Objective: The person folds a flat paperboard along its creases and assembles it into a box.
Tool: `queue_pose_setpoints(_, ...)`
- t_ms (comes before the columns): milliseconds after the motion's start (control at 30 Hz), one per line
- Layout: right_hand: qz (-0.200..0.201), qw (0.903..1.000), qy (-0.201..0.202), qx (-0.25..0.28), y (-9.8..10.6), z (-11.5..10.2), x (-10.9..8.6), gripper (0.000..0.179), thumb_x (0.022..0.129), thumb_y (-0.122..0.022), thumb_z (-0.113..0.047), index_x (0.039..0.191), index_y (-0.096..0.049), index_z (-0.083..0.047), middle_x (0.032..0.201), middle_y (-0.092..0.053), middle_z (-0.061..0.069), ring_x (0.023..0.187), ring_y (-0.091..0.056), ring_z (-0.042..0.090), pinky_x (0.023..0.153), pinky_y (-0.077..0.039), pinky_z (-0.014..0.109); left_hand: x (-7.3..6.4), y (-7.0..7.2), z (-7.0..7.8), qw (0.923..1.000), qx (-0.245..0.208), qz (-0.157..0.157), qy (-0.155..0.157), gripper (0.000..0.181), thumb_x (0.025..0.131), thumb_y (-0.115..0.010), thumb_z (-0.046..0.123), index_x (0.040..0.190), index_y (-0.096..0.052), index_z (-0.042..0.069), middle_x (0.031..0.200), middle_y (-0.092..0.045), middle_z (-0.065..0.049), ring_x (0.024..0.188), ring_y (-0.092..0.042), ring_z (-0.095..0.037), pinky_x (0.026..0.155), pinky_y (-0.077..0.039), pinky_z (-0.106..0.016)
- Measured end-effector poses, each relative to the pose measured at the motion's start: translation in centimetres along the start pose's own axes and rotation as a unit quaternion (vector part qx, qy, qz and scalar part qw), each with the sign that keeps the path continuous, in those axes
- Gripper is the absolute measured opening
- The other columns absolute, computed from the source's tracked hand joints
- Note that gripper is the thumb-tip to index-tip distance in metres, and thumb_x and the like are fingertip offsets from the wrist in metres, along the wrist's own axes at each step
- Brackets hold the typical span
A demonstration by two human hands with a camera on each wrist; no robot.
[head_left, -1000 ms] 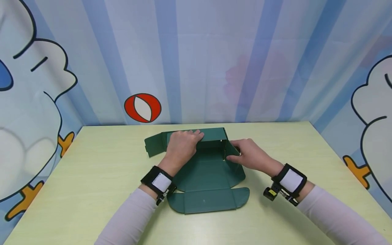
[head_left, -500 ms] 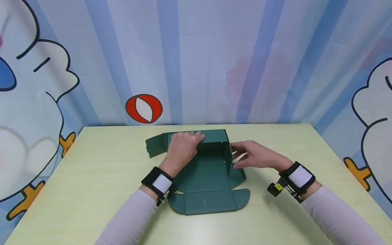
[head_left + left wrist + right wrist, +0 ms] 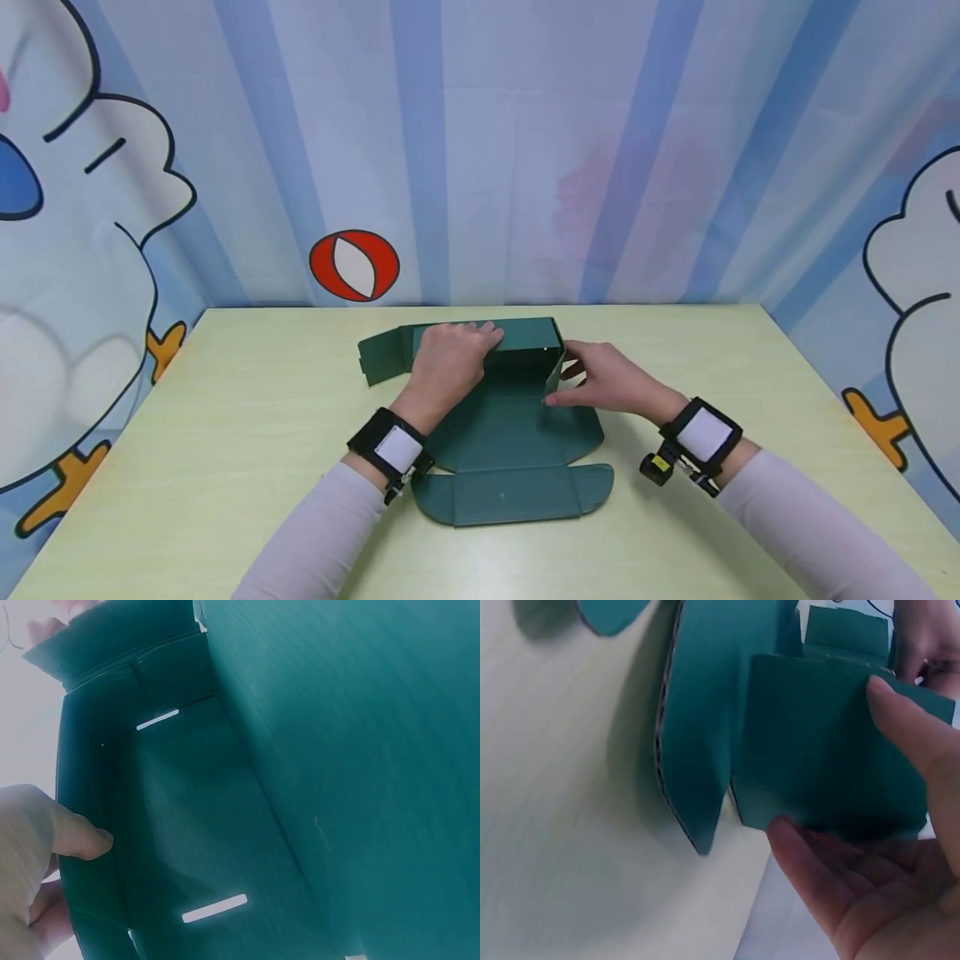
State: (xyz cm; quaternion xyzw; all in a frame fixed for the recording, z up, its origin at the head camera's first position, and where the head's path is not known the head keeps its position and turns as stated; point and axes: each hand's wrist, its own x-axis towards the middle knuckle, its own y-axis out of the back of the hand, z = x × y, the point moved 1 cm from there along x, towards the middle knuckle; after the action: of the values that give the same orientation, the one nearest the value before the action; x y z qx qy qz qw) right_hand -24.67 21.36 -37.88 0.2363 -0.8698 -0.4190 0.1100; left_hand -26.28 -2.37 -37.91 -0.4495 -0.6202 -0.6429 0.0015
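A dark green cardboard box (image 3: 487,433), partly folded, lies on the table with its lid panel spread toward me. My left hand (image 3: 450,358) grips the raised back wall; in the left wrist view its thumb (image 3: 82,836) lies inside the wall and the other fingers are outside. At the right end, my right hand (image 3: 611,379) holds the upright side flap (image 3: 817,742) between thumb and fingers. This flap leans inward. The left side flap (image 3: 382,357) sticks out sideways, unfolded. Two slots show in the box wall in the left wrist view.
The pale wooden table (image 3: 262,450) extends around the box on all sides. A striped blue curtain (image 3: 517,167) with cartoon prints stands behind the table and at both sides. Each wrist wears a black strap with a small camera.
My right hand first loosened from the right side flap and moved right, then came back left; the flap now tilts further inward. My left hand has stayed on the back wall.
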Motion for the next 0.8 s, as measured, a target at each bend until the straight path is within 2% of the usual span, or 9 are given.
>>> queue_pose_setpoints(133,0.028,0.9995,-0.012,-0.01,-0.6,-0.3,0.5,0.079,0.081,-0.081,-0.035,0.143,-0.043,-0.005,0.131,-0.063,0.018,0.107,-0.069,0.031,0.085,-0.06,0.04,0.1,0.0,0.0,1.0,0.0,0.0,0.0,0.025,0.092,-0.066,0.009,0.111,-0.077,0.022,0.074,-0.074,-0.002,0.048,-0.053,-0.015,0.042,-0.034,-0.023)
queue_pose_setpoints(200,0.043,0.9987,-0.02,-0.017,-1.0,-0.5,0.7,0.077,0.081,-0.081,-0.036,0.141,-0.044,-0.006,0.128,-0.065,0.017,0.103,-0.071,0.028,0.082,-0.06,0.039,0.1,0.0,0.0,1.0,0.001,-0.002,0.002,0.026,0.091,-0.067,0.009,0.111,-0.077,0.022,0.081,-0.077,-0.002,0.048,-0.054,-0.016,0.042,-0.035,-0.023)
queue_pose_setpoints(367,0.087,0.9941,-0.05,-0.041,-1.7,-0.8,0.9,0.074,0.078,-0.083,-0.04,0.133,-0.049,-0.005,0.116,-0.07,0.013,0.087,-0.072,0.02,0.07,-0.06,0.032,0.1,0.1,0.0,1.0,0.006,-0.007,0.003,0.025,0.093,-0.066,0.01,0.111,-0.077,0.023,0.074,-0.074,-0.002,0.048,-0.053,-0.016,0.042,-0.034,-0.023)
queue_pose_setpoints(600,0.129,0.9861,-0.082,-0.065,-2.3,-0.8,1.4,0.076,0.079,-0.081,-0.043,0.128,-0.045,0.003,0.095,-0.069,0.014,0.062,-0.063,0.011,0.055,-0.052,0.026,0.1,0.1,-0.1,1.0,0.005,-0.007,-0.002,0.025,0.092,-0.067,0.009,0.11,-0.077,0.022,0.071,-0.072,-0.002,0.047,-0.052,-0.016,0.041,-0.034,-0.024)
queue_pose_setpoints(700,0.142,0.9824,-0.093,-0.079,-2.6,-0.9,1.7,0.073,0.081,-0.08,-0.043,0.127,-0.045,0.003,0.091,-0.068,0.014,0.057,-0.06,0.012,0.054,-0.051,0.027,0.1,0.1,-0.1,0.9999,0.008,-0.003,-0.007,0.023,0.092,-0.066,0.01,0.108,-0.078,0.022,0.065,-0.069,-0.002,0.046,-0.052,-0.017,0.041,-0.035,-0.025)
queue_pose_setpoints(800,0.159,0.978,-0.095,-0.096,-2.7,-1.0,2.0,0.069,0.082,-0.079,-0.04,0.124,-0.047,0.004,0.091,-0.068,0.016,0.059,-0.064,0.017,0.058,-0.055,0.032,0.1,0.0,-0.1,0.9998,0.015,0.005,-0.011,0.022,0.093,-0.066,0.01,0.106,-0.078,0.023,0.061,-0.067,-0.002,0.046,-0.051,-0.017,0.041,-0.035,-0.026)
